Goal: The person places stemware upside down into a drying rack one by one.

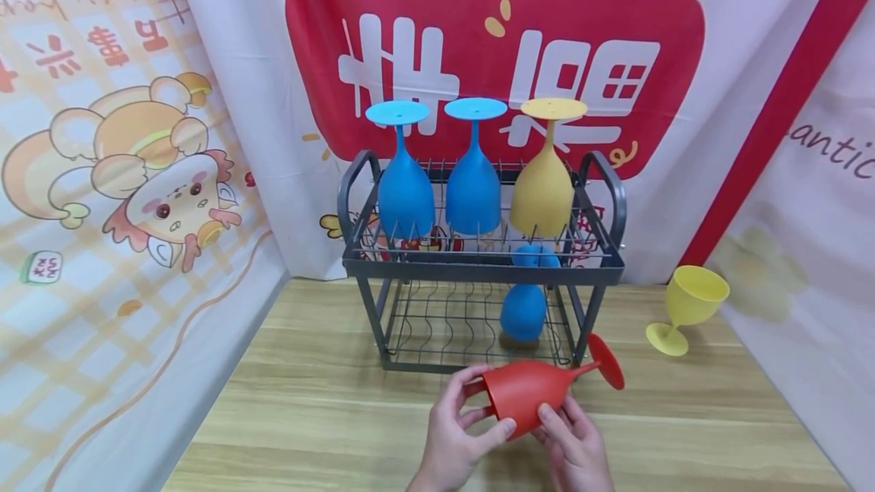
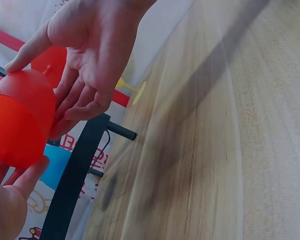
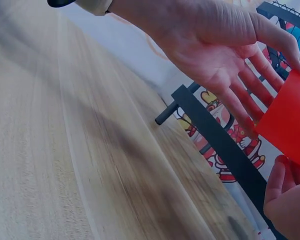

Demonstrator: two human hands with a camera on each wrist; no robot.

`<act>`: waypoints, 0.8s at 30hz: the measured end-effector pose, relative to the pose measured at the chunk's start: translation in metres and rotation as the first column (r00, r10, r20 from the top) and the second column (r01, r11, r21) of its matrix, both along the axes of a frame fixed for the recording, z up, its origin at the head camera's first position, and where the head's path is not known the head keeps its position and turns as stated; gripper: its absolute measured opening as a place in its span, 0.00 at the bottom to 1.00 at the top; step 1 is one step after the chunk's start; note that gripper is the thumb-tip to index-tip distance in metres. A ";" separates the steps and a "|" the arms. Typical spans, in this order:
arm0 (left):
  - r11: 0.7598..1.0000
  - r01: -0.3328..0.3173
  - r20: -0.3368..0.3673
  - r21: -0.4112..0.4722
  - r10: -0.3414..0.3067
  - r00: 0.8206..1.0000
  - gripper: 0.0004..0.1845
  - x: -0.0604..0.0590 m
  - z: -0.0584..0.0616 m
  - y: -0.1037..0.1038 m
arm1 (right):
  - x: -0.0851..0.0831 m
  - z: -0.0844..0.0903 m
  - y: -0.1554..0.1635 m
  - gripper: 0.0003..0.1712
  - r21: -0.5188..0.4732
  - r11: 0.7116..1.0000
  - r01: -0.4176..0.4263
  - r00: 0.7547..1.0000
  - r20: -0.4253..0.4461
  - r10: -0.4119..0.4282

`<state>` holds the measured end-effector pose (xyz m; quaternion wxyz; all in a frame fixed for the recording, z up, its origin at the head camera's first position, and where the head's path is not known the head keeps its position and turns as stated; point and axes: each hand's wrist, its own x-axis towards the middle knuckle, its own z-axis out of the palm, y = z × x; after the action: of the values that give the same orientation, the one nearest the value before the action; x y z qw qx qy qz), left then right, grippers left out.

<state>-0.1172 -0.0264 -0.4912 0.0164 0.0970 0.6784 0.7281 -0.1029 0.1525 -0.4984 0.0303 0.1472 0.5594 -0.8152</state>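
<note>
A red goblet (image 1: 522,399) lies on its side just above the wooden table (image 1: 307,416), in front of the rack, with its foot (image 1: 606,361) pointing right. My left hand (image 1: 459,420) grips the bowl near the rim, fingers on top and thumb beneath. From the right, my right hand (image 1: 574,439) holds the bowl with the thumb on its front. In the left wrist view the red goblet (image 2: 20,125) sits between the right hand (image 2: 90,65) above and the left hand (image 2: 5,200) below. The right wrist view shows the red goblet (image 3: 290,120) at its right edge.
A dark grey two-tier wire rack (image 1: 478,268) stands behind the hands. Upside down on its top tier are two blue goblets (image 1: 405,196) (image 1: 474,188) and a yellow one (image 1: 543,192); another blue goblet (image 1: 522,310) is on the lower tier. A tilted yellow goblet (image 1: 687,302) leans at the right cloth wall.
</note>
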 end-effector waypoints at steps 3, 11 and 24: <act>1.000 0.013 0.012 0.003 -0.013 1.000 0.35 0.000 -0.002 -0.001 | 0.001 -0.002 0.000 0.41 -0.020 1.000 -0.003 1.000 -0.001 0.003; 0.997 0.071 0.042 0.012 -0.072 0.997 0.35 0.001 -0.007 -0.005 | 0.002 -0.008 0.001 0.40 -0.080 0.996 0.023 0.999 -0.019 -0.025; 0.993 0.073 0.009 -0.090 -0.073 0.997 0.34 -0.003 -0.008 -0.016 | -0.008 0.005 -0.003 0.47 0.069 0.996 0.053 0.999 -0.009 -0.053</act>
<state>-0.1206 -0.0425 -0.4994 0.0492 0.1190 0.7063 0.6961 -0.1111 0.1495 -0.4930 0.0017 0.1602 0.5832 -0.7964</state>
